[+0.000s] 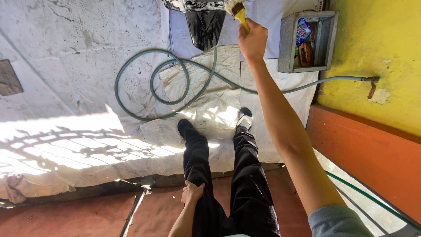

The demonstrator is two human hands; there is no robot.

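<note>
Above the hose point(175, 79), right hand point(252, 41) clasps brush point(239, 12).

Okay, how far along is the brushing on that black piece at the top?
Done: the black part already carries white lather along its upper edge. In hand: the right hand holds a yellow-handled brush against that edge, while the left hand rests on the left thigh. Left: the lower black surface looks bare of lather, and the green hose lies coiled on the white sheet; no running water shows.
</note>
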